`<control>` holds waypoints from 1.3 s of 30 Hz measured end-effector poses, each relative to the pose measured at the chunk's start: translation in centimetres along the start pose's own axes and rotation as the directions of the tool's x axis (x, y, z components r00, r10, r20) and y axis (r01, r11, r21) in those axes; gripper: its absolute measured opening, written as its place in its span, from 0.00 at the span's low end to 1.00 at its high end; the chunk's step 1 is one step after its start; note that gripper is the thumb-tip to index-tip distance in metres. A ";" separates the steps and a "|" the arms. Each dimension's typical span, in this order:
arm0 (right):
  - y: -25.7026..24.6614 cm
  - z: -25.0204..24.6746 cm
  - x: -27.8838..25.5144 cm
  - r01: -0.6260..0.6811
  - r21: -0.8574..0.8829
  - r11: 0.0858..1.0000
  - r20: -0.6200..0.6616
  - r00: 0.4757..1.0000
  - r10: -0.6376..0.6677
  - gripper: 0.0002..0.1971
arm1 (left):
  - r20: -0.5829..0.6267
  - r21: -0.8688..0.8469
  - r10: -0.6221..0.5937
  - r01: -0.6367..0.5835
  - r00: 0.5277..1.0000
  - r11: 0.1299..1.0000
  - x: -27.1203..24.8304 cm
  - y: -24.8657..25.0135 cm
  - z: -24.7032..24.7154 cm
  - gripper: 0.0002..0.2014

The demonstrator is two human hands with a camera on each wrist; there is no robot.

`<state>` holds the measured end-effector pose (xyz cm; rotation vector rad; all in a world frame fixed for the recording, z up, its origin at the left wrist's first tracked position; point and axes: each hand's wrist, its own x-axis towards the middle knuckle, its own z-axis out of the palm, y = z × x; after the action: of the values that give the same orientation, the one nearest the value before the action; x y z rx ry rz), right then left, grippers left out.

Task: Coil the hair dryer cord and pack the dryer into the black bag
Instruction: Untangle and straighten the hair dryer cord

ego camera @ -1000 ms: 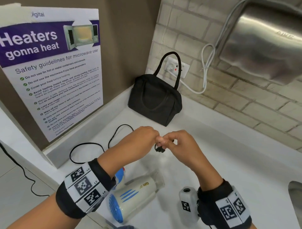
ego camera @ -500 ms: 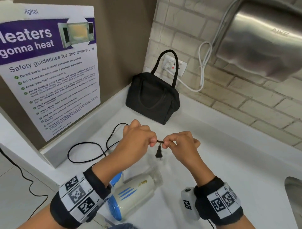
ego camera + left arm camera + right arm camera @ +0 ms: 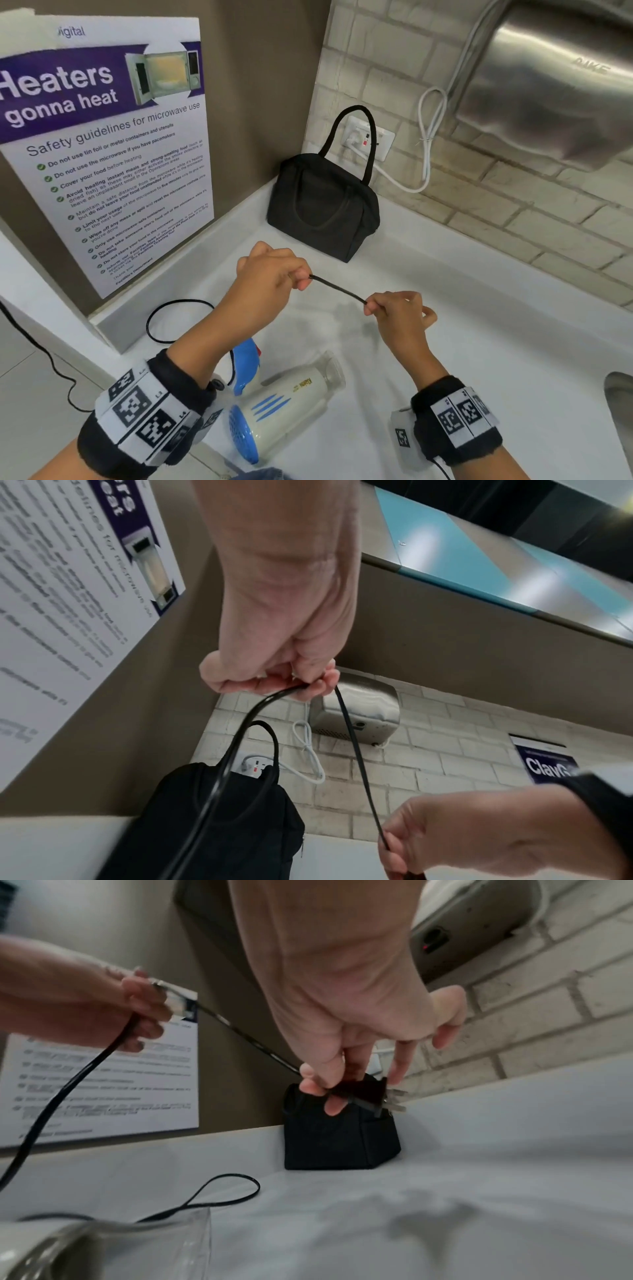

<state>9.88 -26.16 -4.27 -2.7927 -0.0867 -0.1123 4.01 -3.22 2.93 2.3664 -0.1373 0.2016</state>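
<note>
A cream hair dryer (image 3: 291,401) with a blue rear grille and blue handle lies on the white counter (image 3: 479,342) near the front edge. Its black cord (image 3: 337,287) runs taut between my two hands above the counter. My left hand (image 3: 274,274) pinches the cord, with the slack hanging down from it (image 3: 240,737). My right hand (image 3: 394,308) grips the plug end (image 3: 369,1093), prongs pointing right. A loose loop of cord (image 3: 171,318) lies on the counter at the left. The black bag (image 3: 322,205) stands shut in the back corner, handles up.
A microwave safety poster (image 3: 102,154) leans on the left wall. A steel hand dryer (image 3: 548,85) hangs on the brick wall at the upper right, its white cable (image 3: 428,144) plugged into a socket (image 3: 370,137) behind the bag. A sink edge (image 3: 620,401) shows far right.
My hands have drawn apart, the right one moving right with the plug, so a longer stretch of cord now spans between them. The loop on the counter has shrunk.
</note>
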 end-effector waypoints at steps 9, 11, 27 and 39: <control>2.6 0.4 -0.3 0.004 0.192 0.981 0.088 0.996 -0.021 0.10 | 0.089 0.101 -0.214 0.204 0.973 0.974 0.7 -3.9 0.6 0.17; 3.0 0.1 -0.3 -0.046 0.281 0.959 0.101 0.995 0.018 0.11 | 0.099 0.155 -0.235 0.218 0.967 0.963 0.7 -4.8 1.2 0.17; 5.4 -2.5 0.6 -0.169 0.486 0.857 -0.025 0.978 0.207 0.11 | 0.222 0.020 -0.106 0.104 0.969 0.994 -0.1 -7.9 2.8 0.10; 7.7 -2.0 0.8 -0.360 0.916 0.175 0.282 0.891 0.357 0.08 | 0.133 -0.169 -0.295 0.315 0.946 0.934 2.3 -8.7 4.3 0.04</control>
<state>11.10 -34.01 -4.95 -1.4503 0.4023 0.0651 8.07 -0.08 -5.64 2.1734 0.1563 -0.0849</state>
